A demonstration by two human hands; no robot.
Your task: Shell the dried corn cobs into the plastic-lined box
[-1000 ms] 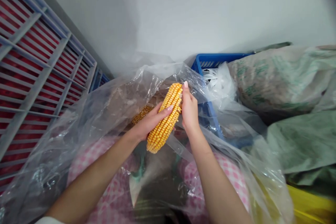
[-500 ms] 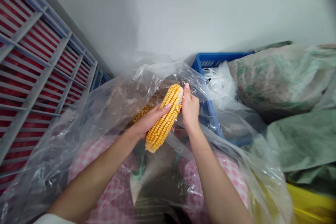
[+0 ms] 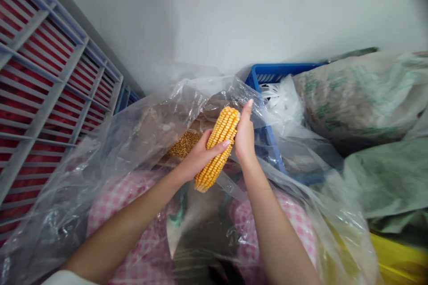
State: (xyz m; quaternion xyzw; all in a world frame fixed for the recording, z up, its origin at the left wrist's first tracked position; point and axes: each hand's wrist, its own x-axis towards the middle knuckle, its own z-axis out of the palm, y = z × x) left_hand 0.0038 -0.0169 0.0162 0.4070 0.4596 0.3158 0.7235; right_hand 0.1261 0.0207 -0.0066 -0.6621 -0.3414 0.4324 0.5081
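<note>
Left hand (image 3: 199, 155) gripping corn cob (image 3: 223, 128), visible face mostly unshelled; right hand (image 3: 245, 139) alongside, grip unclear. Loose kernels (image 3: 183, 143) beyond left hand.

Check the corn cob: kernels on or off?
On, across the face in view: rows of yellow kernels cover the corn cob there. The side toward the right hand is mostly hidden: cannot tell.

Corn ear (image 3: 214, 160) is yellow, densely kernelled, held aloft at a slant, top rightward; upper right edge appears partly bare.
</note>
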